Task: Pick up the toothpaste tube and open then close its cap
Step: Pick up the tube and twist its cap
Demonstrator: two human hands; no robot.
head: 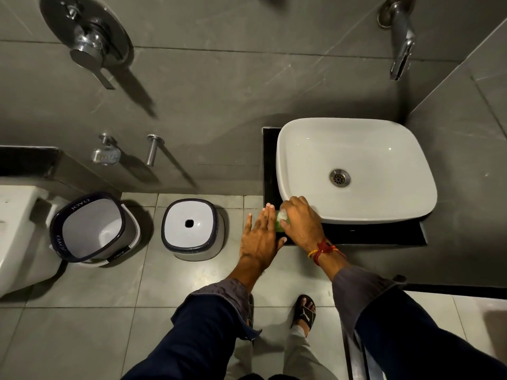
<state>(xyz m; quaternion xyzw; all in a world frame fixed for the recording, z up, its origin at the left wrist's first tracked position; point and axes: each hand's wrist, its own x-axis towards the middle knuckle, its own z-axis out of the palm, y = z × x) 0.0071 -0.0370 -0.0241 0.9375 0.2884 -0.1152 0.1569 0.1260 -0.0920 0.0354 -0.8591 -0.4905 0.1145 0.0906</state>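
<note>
Right hand (300, 220) is curling fingers (288, 208) round green toothpaste tube (280, 224) at table (356, 234) corner by sink (356, 171). Left hand (259, 239) is lying flat, fingers straight, touching tube's side w/o gripping.

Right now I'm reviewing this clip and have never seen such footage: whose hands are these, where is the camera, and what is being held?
There is no machine here: a person wears one wide-angle camera on the head, looking down in a bathroom. The right hand closes over a green toothpaste tube at the corner of the black counter beside the white basin. The left hand is flat and open beside the tube. The cap is hidden. A bucket and a stool stand on the floor.
</note>
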